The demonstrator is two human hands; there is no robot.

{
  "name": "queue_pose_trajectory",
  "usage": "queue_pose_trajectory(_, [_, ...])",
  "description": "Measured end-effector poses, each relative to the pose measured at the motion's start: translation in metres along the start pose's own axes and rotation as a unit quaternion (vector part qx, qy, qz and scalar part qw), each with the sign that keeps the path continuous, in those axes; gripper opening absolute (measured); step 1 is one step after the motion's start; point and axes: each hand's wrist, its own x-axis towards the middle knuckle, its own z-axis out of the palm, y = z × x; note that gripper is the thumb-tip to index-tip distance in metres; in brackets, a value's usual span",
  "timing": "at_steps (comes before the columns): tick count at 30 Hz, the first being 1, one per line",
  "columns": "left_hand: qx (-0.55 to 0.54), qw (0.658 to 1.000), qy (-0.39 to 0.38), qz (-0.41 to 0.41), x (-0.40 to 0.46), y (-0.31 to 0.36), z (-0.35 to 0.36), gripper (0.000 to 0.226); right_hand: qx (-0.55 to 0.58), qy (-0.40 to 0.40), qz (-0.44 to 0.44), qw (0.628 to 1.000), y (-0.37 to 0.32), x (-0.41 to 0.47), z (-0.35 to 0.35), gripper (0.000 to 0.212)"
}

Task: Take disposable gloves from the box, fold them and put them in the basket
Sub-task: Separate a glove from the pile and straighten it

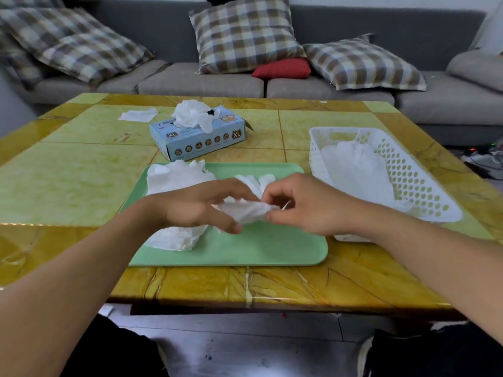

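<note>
Crumpled white glove (246,210) above tray, between blue box (198,134) and white basket (394,170).

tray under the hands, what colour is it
The tray is plain mint green, seen clearly in the head view.

A glossy, stone-like top with veining is seen on the table (81,186). The tray (258,248) is of smooth matt green plastic, the basket (408,170) of white perforated plastic. The box (198,140) is of printed card. The gloves (245,210) are of thin, crinkled, translucent film. The sofa (204,83) and cushions (245,34) are covered in woven cloth.
</note>
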Motion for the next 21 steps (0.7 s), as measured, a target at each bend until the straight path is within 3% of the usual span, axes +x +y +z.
queue_pose_trajectory(2, [-0.113,0.993,0.01,0.035,-0.003,0.008,-0.006,0.092,0.174,0.043,0.029,0.983,-0.008,0.004,-0.02,0.005])
queue_pose_trajectory(3, [-0.169,0.984,0.036,0.048,-0.004,0.011,-0.003,0.087,0.244,0.051,0.039,0.968,-0.01,0.006,-0.027,0.006])
queue_pose_trajectory(5, [-0.245,0.953,0.168,0.053,0.001,0.029,-0.001,0.049,0.33,0.062,0.044,0.941,-0.016,0.008,-0.044,0.005])
queue_pose_trajectory(7, [-0.312,0.908,0.279,0.035,0.008,0.046,-0.001,0.027,0.403,0.076,0.048,0.911,-0.019,0.011,-0.057,0.009])
queue_pose_trajectory(9, [-0.37,0.871,0.322,0.025,0.014,0.062,-0.004,0.021,0.471,0.093,0.043,0.876,-0.022,0.012,-0.067,0.011])
queue_pose_trajectory(11, [-0.382,0.857,0.345,0.03,0.017,0.078,-0.007,0.016,0.534,0.097,0.044,0.839,-0.021,0.009,-0.073,0.011])
queue_pose_trajectory(13, [-0.38,0.852,0.358,0.043,0.022,0.092,-0.008,0.015,0.551,0.063,0.039,0.831,-0.016,0.003,-0.076,0.038])
queue_pose_trajectory(15, [-0.383,0.849,0.359,0.059,0.026,0.104,-0.009,0.017,0.517,0.034,0.046,0.854,-0.016,-0.006,-0.074,0.056])
queue_pose_trajectory(17, [-0.382,0.854,0.347,0.069,0.028,0.114,-0.01,0.019,0.481,0.059,0.067,0.872,-0.022,-0.013,-0.073,0.055])
queue_pose_trajectory(21, [-0.36,0.872,0.321,0.085,0.036,0.135,-0.012,0.02,0.484,0.152,0.059,0.86,-0.028,-0.028,-0.086,0.041])
